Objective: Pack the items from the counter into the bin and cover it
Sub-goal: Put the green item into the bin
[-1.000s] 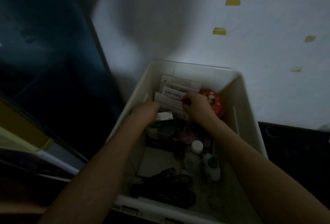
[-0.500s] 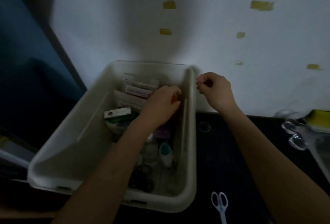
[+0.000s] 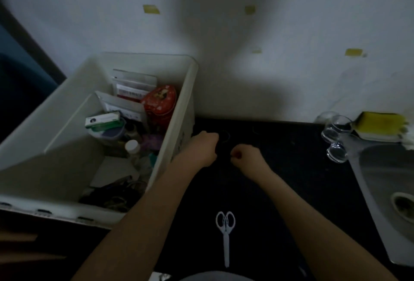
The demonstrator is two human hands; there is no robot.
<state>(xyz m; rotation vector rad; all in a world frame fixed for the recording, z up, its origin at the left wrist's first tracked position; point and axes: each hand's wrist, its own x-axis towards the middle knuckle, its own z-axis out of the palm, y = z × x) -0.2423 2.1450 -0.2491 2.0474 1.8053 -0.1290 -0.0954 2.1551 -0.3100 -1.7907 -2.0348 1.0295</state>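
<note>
Both hands sit mid-frame on the black tabletop (image 3: 291, 168), right of the bin (image 3: 186, 110). Left hand (image 3: 202, 149) and right hand (image 3: 246, 157) are curled; what they hold, I cannot tell. White scissors (image 3: 225, 231) lie below them. The open bin holds a red tin (image 3: 160, 103), boxes, bottles.

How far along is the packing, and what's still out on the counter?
Partly done. The bin already holds boxes, a red tin and bottles. Both hands, left and right, are curled low over the dark counter; what they hold is too dark to tell. The white scissors are still out, and no lid is visible.
</note>
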